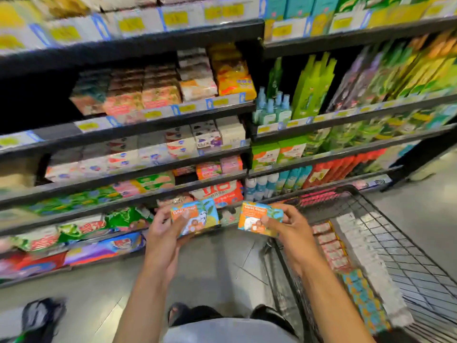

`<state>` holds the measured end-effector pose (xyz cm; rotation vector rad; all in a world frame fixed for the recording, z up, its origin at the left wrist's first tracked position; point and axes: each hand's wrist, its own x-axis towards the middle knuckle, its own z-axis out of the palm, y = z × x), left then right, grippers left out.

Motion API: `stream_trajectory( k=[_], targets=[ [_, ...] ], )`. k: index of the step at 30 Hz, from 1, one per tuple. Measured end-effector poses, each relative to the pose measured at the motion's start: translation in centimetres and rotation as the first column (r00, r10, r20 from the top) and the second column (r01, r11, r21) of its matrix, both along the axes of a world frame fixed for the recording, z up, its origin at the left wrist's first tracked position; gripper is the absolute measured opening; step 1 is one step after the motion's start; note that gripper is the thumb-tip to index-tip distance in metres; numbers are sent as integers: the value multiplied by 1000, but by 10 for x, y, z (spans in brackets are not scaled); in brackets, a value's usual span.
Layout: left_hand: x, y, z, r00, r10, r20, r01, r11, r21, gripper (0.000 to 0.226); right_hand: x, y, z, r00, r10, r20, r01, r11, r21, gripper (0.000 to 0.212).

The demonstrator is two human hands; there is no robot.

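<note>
I hold two small orange-and-blue boxes marked "Goat Soap" in front of a low shop shelf. My left hand point(164, 231) grips the left soap box point(200, 215) from below, thumb on its front face. My right hand point(290, 227) pinches the right soap box point(254, 217) at its right end, over the front corner of a shopping cart. Both boxes are tilted with their printed faces toward me. The view is blurred by motion.
Black shelves point(138, 169) packed with soap bars and packets fill the view ahead. A black wire shopping cart point(385, 241) stands at the right with rows of boxes inside. Grey tiled floor point(222, 268) lies below. Another person's dark shoe point(40, 315) is at the lower left.
</note>
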<state>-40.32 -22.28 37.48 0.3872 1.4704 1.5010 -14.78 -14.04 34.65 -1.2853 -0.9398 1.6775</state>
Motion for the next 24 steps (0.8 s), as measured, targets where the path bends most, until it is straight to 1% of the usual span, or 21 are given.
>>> stream_trajectory(
  k=[2,5,6,7,8,9,10,11,13,15,16,19,22,24],
  targets=[
    [-33,-14,4,999,48,-11,-48,999,-15,54,-34,-3,4,999,40,7,-40,999,-1,32],
    [-86,-32,9,996,83,-17,-83,996,-14,57,-89,-11,14,997,76,23,-76,997,6,31],
    [-105,-39,10,996,91,-9,-91,996,-11,53,-108,-14,18,995,93,23,-94,996,9,31],
    [-124,-45,13,996,92,-5,-92,996,-10,44,-127,-18,22,994,107,17,-108,994,18,31],
    [-143,-50,17,996,85,-8,-85,996,-7,33,-146,-24,27,992,122,23,-123,992,32,35],
    [-161,-56,23,997,76,-13,-76,997,-3,25,-164,-29,29,991,128,29,-129,991,43,47],
    [-178,-61,26,997,77,-23,-77,997,-4,23,-182,-33,32,990,135,30,-137,990,46,57],
    [-196,-66,29,996,78,-36,-79,997,-8,26,-199,-36,33,991,134,19,-135,990,49,60],
    [-232,-76,32,995,76,-62,-78,997,-16,32,-230,-44,37,989,148,9,-148,987,66,47],
    [-264,-87,33,995,66,-72,-68,998,-13,27,-257,-51,44,987,156,30,-158,985,75,31],
    [-277,-91,35,995,68,-74,-69,998,-9,24,-269,-55,46,987,155,35,-158,984,82,28],
    [-309,-104,41,995,62,-79,-62,998,-1,21,-296,-62,52,990,136,37,-138,987,82,26],
    [-335,-112,43,994,72,-85,-72,997,10,28,-315,-66,59,989,145,25,-147,984,100,26],
    [-348,-114,44,993,88,-78,-86,996,17,32,-325,-66,63,990,140,13,-140,984,109,34]
  ],
)
